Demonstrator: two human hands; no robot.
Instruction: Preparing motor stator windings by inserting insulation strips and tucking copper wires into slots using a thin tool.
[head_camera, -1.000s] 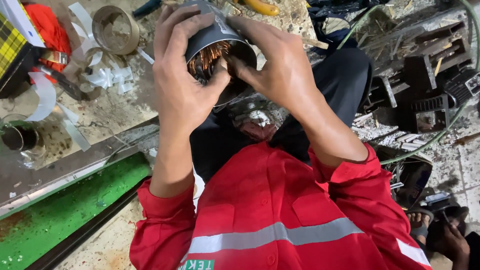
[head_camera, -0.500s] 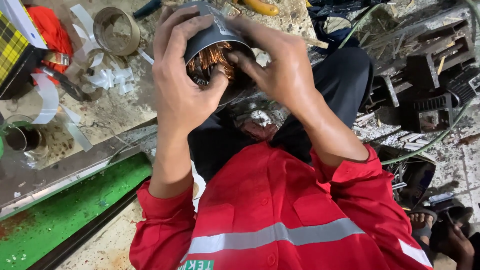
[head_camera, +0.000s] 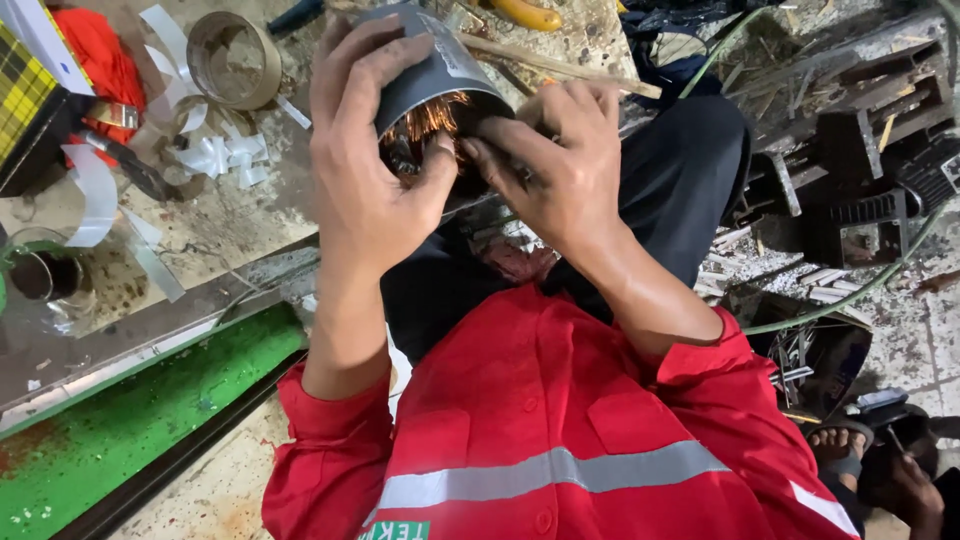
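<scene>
Copper windings are showing inside the grey motor stator, held above the lap; left hand is cupping it, right hand fingers pressing coils; tucking seemingly needs firm pressure.

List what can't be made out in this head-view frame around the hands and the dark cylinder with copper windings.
- Copper windings: mostly hidden by the left hand and right hand.
- Dark cylinder: its top is cut off by the upper frame edge.
- Right hand fingertips: whether they pinch a wire is too small to tell.
- Another person's foot, lower right: the rest is cut off.
</scene>
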